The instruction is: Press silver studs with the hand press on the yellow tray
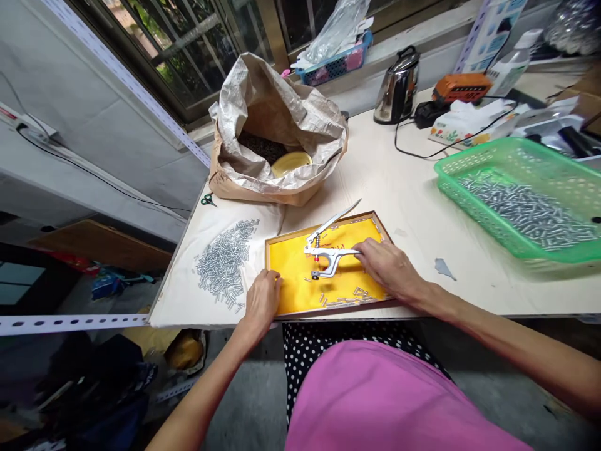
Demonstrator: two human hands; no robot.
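Observation:
A shallow brown-rimmed tray [282, 305] with a yellow bottom lies at the table's front edge. My left hand [263, 297] is closed on its left front corner, fingertips over the rim. My right hand [392, 269] holds one handle of white hand pliers [334, 258] above the tray. The pliers' jaws stand apart, with a spring and a red part between the arms, and the other handle points up and away. Small metal pins [345, 300] lie along the tray's front side, with a few more at its back edge. Left of the tray a heap of similar pins [223, 266] rests on white cloth.
Behind the tray stands a big open paper sack [277, 188] with dark contents and a yellow dish [292, 164]. A green basket [479, 225] of metal pins is on the right. Farther back are a kettle [398, 88], an orange battery pack [462, 86] and a cable. Small scissors [208, 200] lie left.

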